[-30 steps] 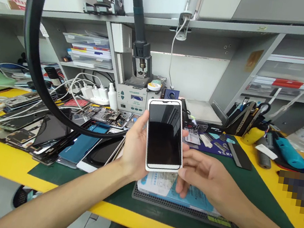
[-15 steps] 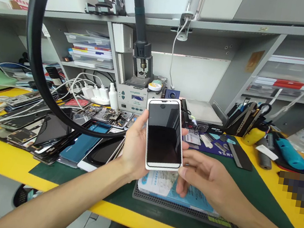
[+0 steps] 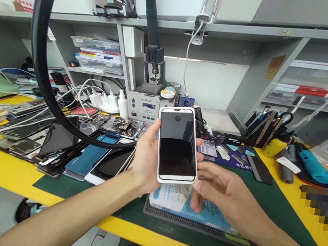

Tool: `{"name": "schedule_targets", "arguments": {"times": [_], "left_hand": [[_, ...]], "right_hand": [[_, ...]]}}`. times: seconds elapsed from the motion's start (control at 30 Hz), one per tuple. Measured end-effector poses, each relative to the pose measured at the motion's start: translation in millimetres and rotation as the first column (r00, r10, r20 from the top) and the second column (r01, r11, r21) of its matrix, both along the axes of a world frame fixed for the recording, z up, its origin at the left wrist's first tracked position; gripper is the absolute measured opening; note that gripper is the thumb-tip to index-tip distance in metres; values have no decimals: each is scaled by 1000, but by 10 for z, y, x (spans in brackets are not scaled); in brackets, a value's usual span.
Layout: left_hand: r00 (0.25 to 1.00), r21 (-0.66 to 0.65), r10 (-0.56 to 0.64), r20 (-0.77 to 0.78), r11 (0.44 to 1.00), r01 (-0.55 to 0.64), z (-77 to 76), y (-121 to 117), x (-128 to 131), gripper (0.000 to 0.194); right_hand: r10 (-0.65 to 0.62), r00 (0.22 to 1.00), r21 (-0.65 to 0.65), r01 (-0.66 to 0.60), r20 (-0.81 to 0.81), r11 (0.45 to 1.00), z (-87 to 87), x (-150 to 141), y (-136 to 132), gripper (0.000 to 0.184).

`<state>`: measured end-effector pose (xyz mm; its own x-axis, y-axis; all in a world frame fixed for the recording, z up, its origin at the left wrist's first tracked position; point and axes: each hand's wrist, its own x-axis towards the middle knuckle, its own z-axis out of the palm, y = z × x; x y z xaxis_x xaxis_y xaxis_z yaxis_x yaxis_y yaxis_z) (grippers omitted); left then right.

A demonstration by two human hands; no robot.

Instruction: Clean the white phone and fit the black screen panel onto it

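A white-framed smartphone (image 3: pixel 178 145) with a dark, glossy screen is held face up, tilted toward me. My left hand (image 3: pixel 148 157) is wrapped around it from below, thumb along its left edge and fingertips showing past the right edge. At the lower right corner, my right hand (image 3: pixel 224 193) grips the phone with thumb and index finger, while its other fingers curl loosely below. Under both hands lies a blue and white packet (image 3: pixel 206 211) on a dark perforated pad (image 3: pixel 197 226).
Left of my hands are stacked phone parts (image 3: pixel 41 137), a blue phone back (image 3: pixel 93 153) and a white phone panel (image 3: pixel 110 164). A black ring (image 3: pixel 37 50) arches overhead. Behind stands a grey control station (image 3: pixel 144 105). Tools (image 3: pixel 267 124) and a teal-handled item (image 3: pixel 317 166) are at right.
The view has shifted very slightly. Both hands and the smartphone keep the same pose.
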<state>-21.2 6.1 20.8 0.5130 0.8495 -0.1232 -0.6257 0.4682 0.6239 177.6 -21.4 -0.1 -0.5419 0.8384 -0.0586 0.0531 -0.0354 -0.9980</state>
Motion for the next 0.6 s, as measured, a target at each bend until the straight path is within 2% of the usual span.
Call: {"name": "schedule_targets", "arguments": {"times": [0.37,0.6], "left_hand": [[998,-37,46,-31,998,-47,43,-10,30,94],[1000,-34,22,-20,999,-22,19,1,10,93]], "right_hand": [[-1,1000,7,1,10,1000,2,7,-11,37],[-6,1000,6,6,13,1000,3,-10,12,39]]}}
